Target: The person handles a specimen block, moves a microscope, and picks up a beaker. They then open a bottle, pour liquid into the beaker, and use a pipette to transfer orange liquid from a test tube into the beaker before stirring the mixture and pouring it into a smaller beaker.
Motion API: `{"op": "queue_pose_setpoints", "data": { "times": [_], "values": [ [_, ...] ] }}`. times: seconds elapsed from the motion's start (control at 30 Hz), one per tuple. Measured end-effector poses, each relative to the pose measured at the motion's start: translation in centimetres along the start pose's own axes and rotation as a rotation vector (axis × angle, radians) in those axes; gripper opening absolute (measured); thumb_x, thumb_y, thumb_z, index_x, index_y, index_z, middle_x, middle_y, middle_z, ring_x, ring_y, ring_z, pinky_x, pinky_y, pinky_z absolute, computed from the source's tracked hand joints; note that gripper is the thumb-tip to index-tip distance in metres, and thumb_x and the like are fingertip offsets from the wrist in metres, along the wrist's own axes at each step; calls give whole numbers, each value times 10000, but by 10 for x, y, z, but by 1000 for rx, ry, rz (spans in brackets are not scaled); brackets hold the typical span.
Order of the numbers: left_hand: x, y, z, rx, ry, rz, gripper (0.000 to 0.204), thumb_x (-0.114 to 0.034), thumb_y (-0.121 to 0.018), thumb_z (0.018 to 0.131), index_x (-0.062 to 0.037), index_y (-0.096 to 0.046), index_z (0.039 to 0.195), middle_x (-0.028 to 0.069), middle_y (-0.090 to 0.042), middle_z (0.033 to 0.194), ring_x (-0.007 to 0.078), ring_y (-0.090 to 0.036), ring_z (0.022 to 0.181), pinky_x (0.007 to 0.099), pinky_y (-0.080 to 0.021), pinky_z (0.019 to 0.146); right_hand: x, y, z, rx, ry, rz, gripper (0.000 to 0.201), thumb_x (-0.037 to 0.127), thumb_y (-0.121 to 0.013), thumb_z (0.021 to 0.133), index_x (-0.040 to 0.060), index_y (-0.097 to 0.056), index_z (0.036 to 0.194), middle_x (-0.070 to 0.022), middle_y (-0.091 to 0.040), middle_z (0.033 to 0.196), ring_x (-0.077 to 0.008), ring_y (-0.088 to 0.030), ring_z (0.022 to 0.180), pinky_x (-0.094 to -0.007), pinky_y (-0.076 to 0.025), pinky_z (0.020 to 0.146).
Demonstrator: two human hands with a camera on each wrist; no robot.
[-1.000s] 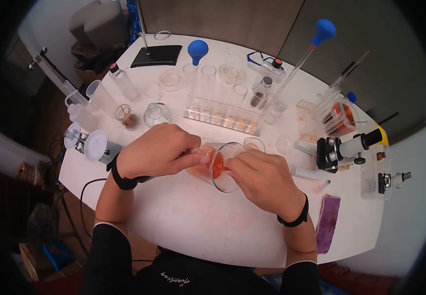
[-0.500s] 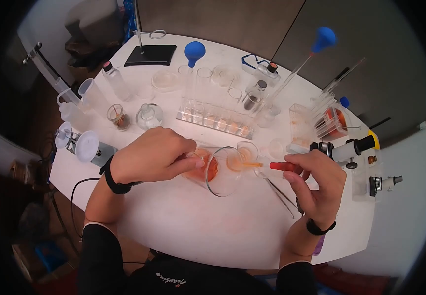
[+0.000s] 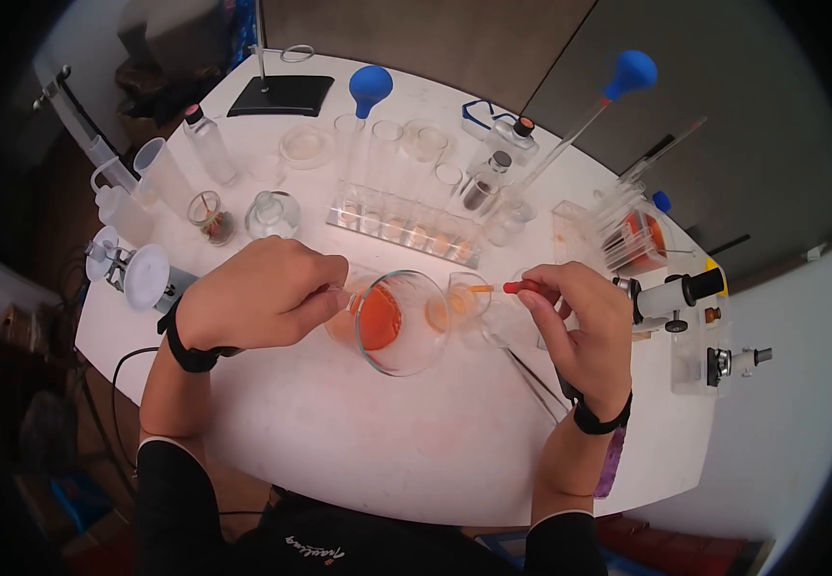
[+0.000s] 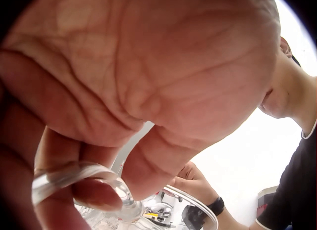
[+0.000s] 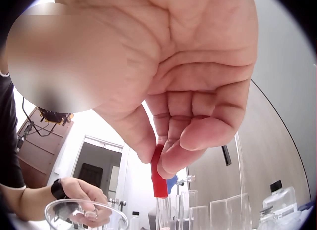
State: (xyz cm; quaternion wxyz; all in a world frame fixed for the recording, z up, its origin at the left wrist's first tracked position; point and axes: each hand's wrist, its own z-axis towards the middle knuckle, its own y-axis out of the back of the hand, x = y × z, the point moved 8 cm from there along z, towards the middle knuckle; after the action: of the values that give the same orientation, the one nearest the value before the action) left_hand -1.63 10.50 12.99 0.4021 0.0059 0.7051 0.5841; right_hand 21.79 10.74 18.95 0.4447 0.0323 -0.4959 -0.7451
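Note:
My left hand [image 3: 262,293] grips the handle of a wide glass beaker [image 3: 378,322], tilted so its mouth faces right, with orange-red liquid inside. The looped glass handle [image 4: 54,182] passes between the fingers in the left wrist view. My right hand [image 3: 579,326] pinches the red rubber bulb [image 3: 522,287] of a dropper between thumb and fingertips. Orange liquid colours its glass tube [image 3: 480,288], which points left over a small glass vessel [image 3: 438,312] holding pale orange liquid. In the right wrist view the bulb [image 5: 158,175] hangs downward from the fingertips.
Metal tweezers [image 3: 531,379] lie beside the right wrist. Behind the hands stands a test tube rack [image 3: 402,240]. A balance [image 3: 147,276] and round flask [image 3: 272,216] are on the left, a microscope [image 3: 675,293] on the right. A pipette with blue bulb [image 3: 635,72] rises behind.
My right hand has drawn out of the big beaker's mouth and moved right, bringing the dropper into sight; lately it shifted slightly up. My left hand keeps its grip on the beaker.

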Motion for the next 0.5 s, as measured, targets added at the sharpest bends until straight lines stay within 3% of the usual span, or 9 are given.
{"op": "queue_pose_setpoints", "data": {
  "times": [0.17,0.3,0.37,0.5],
  "values": [
    [18,-2,-6,80,59,-124,249,-199,-544,903,5,-560,761,170,-536,587,341,-558,556,410,-429,552,-2,-9,0,1,48,-54,123,56,-729,799,28,-653,891,-83,-647,759,-237,-624,658,-319,-482,570],
    [37,-10,-11,136,227,-358,294,-196,-511,912,7,-493,701,92,-460,548,194,-524,470,317,-410,497,4,-1,1,-17,12,-64,127,55,-733,794,26,-654,890,-87,-650,764,-233,-632,660,-315,-487,570],
    [47,-18,-15,142,269,-436,308,-190,-489,910,4,-459,674,54,-428,545,129,-505,455,280,-397,478,6,6,0,-35,16,-35,131,44,-734,793,24,-659,898,-83,-658,766,-211,-635,648,-294,-481,555],
    [48,-36,-21,169,282,-568,305,-180,-471,892,2,-440,650,33,-422,546,114,-502,460,265,-401,482,9,36,-6,-122,-37,-4,151,17,-731,790,16,-673,930,-69,-674,765,-159,-632,626,-247,-460,524]
  ]
}}
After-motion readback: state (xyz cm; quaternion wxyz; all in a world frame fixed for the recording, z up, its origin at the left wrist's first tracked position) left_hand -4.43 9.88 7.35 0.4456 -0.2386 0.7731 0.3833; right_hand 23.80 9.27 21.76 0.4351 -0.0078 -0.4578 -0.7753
